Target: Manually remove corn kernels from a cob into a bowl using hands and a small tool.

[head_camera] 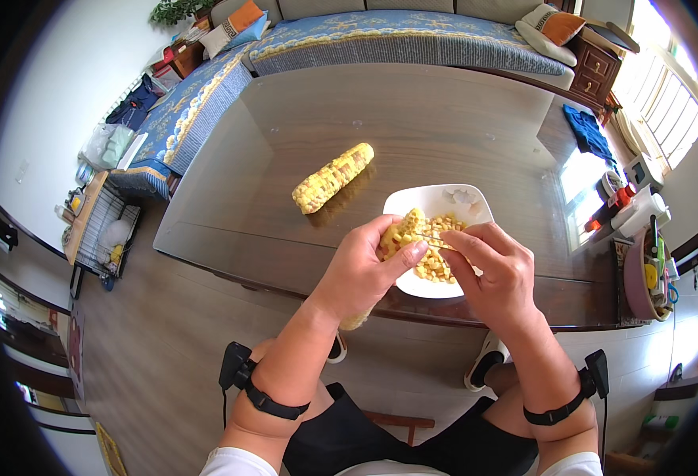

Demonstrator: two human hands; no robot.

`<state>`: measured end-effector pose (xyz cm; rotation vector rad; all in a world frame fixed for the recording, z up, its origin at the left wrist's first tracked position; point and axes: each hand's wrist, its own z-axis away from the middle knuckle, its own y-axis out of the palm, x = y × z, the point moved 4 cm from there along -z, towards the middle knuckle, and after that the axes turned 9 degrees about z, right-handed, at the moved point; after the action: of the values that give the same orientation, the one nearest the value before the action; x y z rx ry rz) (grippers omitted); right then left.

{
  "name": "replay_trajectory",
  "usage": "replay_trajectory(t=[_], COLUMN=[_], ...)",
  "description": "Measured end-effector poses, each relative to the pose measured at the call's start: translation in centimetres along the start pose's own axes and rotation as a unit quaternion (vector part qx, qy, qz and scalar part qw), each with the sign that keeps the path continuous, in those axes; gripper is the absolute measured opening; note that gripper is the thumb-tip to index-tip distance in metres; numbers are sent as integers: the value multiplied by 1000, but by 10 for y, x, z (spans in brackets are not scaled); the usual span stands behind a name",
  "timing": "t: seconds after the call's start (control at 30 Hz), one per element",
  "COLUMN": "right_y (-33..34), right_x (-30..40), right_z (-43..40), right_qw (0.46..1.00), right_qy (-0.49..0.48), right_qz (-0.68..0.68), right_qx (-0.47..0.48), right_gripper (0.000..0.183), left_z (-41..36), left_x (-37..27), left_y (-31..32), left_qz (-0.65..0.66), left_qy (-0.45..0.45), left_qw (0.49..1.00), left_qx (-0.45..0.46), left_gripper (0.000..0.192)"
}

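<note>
My left hand grips an ear of corn, partly stripped of kernels near its upper end. The lower end of that ear pokes out below my wrist. Between the thumb and fingers of my right hand is a thin metal pick, its tip against the kernels. Both hands are above a white bowl with a floral print, where loose yellow kernels lie. A second ear of corn, with some brownish patches, lies on the table to the left of the bowl.
The glass-topped wooden table reaches toward a sofa with a blue cover. At the table's right stand a purple basket of small items, a red-capped bottle and a white jug. A wire rack stands at left.
</note>
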<state>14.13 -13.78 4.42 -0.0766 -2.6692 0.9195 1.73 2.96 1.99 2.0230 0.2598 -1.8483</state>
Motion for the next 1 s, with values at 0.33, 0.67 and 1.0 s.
replay_trajectory(t=[0.33,0.67,1.0], right_y=[0,3,13], right_x=[5,5,-29], right_z=[-1,1,8], right_qw=[999,999,862], right_qy=[-22,-1,360], right_qz=[29,44,-244], right_qx=[-1,18,262], right_gripper=[19,12,21], left_z=[3,4,4], left_x=[2,1,-3], left_y=[-3,-4,-7], left_qz=[-60,-200,-178], left_qy=[-5,76,106], left_qw=[998,976,975], left_qx=[-9,-25,-86], left_gripper=[38,42,49])
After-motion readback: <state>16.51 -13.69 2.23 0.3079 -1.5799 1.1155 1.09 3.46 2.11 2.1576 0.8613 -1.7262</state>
